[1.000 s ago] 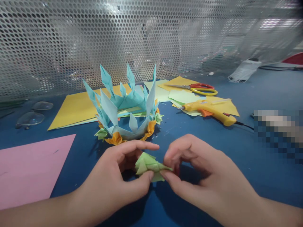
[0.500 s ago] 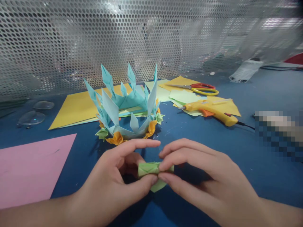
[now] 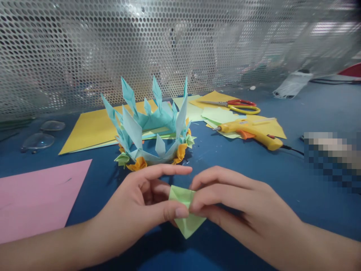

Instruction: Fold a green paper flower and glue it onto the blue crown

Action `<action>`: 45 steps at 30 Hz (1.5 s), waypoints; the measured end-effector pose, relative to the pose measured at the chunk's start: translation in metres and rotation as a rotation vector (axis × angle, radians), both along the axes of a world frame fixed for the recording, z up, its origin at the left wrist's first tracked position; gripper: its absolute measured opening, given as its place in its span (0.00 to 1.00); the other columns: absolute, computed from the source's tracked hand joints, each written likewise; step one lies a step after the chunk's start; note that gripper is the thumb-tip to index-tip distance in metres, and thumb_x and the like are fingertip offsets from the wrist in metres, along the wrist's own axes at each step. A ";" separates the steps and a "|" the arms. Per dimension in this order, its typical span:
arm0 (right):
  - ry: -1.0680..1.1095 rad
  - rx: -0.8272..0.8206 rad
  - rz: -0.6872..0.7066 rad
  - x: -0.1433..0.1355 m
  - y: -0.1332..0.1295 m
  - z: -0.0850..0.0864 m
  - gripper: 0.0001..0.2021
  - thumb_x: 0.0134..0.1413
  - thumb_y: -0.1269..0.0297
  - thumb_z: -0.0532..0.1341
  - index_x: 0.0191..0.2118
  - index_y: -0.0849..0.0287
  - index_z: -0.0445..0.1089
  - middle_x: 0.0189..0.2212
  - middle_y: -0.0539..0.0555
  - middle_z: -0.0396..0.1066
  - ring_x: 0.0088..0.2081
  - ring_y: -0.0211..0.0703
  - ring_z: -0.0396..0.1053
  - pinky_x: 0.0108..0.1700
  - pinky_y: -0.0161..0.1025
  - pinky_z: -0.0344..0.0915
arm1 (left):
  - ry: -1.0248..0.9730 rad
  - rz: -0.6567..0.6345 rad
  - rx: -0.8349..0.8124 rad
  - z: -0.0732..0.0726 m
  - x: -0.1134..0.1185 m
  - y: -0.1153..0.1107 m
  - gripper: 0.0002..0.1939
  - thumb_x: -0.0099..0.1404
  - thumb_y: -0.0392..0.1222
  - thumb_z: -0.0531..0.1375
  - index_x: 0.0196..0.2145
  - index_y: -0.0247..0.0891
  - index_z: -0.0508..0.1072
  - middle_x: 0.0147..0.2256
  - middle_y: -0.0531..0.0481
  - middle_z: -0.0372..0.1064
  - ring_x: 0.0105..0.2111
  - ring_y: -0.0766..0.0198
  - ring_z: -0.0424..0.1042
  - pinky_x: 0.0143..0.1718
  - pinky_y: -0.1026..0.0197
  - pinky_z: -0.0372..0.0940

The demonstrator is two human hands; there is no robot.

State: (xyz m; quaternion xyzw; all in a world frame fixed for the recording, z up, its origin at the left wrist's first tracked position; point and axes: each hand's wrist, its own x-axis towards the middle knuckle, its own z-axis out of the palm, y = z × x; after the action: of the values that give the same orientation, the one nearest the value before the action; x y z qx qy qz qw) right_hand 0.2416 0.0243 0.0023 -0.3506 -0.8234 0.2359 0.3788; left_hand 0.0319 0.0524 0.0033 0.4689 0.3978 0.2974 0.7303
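A small piece of folded light-green paper (image 3: 192,226) is held between both hands, with a pointed corner hanging down. My left hand (image 3: 141,205) pinches its left side, thumb on the near face and index finger stretched out above. The fingertips of my right hand (image 3: 239,207) grip its right side and cover part of it. Just beyond the hands stands a light-blue paper crown (image 3: 152,158) with tall pointed spikes. Orange and green folded paper pieces (image 3: 137,164) sit around its base.
Behind the crown lies a yellow sheet (image 3: 87,128); a pink sheet (image 3: 42,199) is at left near eyeglasses (image 3: 38,142). To the right are scissors (image 3: 237,105), a yellow glue gun (image 3: 254,135) with its cord, and paper pieces. A perforated metal panel (image 3: 98,49) closes the back.
The green paper has turned from a narrow rolled-looking edge to a broader, flatter face with its point downward. Both hands still hold it, with the right fingers shifted slightly.
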 end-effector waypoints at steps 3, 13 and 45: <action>-0.019 0.009 0.020 0.000 0.000 0.001 0.10 0.59 0.79 0.61 0.36 0.57 0.75 0.38 0.50 0.72 0.35 0.28 0.74 0.42 0.19 0.68 | 0.081 0.015 0.063 0.000 -0.001 -0.002 0.17 0.56 0.40 0.73 0.45 0.50 0.82 0.23 0.57 0.78 0.24 0.69 0.76 0.31 0.72 0.70; 0.169 -0.621 -0.052 -0.011 -0.005 -0.001 0.04 0.57 0.66 0.65 0.35 0.54 0.68 0.25 0.45 0.73 0.25 0.34 0.70 0.27 0.27 0.67 | 0.108 0.046 0.314 -0.005 -0.003 -0.014 0.23 0.58 0.34 0.71 0.48 0.57 0.78 0.27 0.61 0.82 0.26 0.69 0.80 0.28 0.77 0.70; -0.119 0.379 -0.139 0.009 0.000 0.002 0.05 0.60 0.71 0.65 0.37 0.58 0.80 0.39 0.54 0.79 0.41 0.30 0.78 0.52 0.18 0.66 | -0.087 0.105 0.075 -0.001 0.000 0.000 0.14 0.57 0.31 0.72 0.38 0.49 0.83 0.32 0.59 0.83 0.31 0.71 0.79 0.34 0.75 0.74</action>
State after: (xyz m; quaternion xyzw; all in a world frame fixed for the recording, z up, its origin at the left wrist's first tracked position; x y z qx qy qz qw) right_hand 0.2505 0.0242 0.0047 -0.3423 -0.8478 0.0291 0.4039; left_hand 0.0321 0.0527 0.0025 0.4610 0.3784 0.3699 0.7124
